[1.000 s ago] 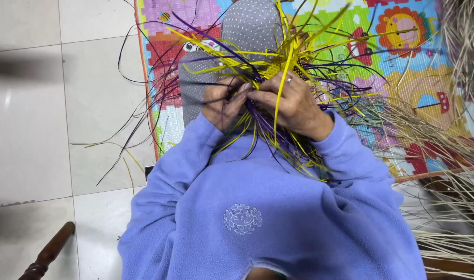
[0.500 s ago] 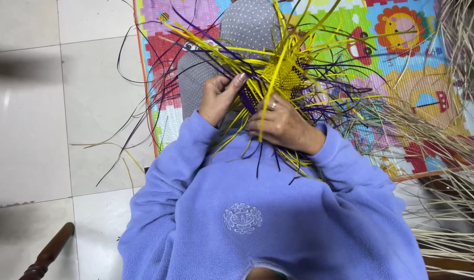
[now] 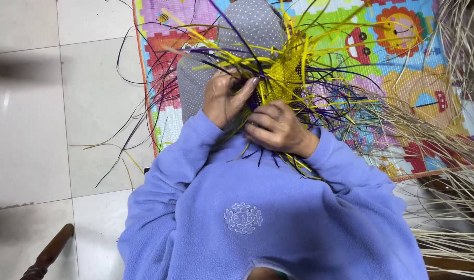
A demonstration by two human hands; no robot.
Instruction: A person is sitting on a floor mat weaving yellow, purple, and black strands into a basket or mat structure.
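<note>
surface: white tiled floor (image 3: 45, 119) | on it: colourful play mat (image 3: 403, 57); pale dry straw (image 3: 454, 171)

Fingertips (image 3: 240, 87) hidden among strands (image 3: 299, 62)

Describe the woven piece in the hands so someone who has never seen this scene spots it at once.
Start at the bright play mat on the white tiled floor, then the grey dotted lap in front of it. Just above the lavender sleeves, the left hand and right hand grip the woven piece: tight yellow-and-purple checks with loose strips fanning outward, unlike the pale straw at right.
</note>
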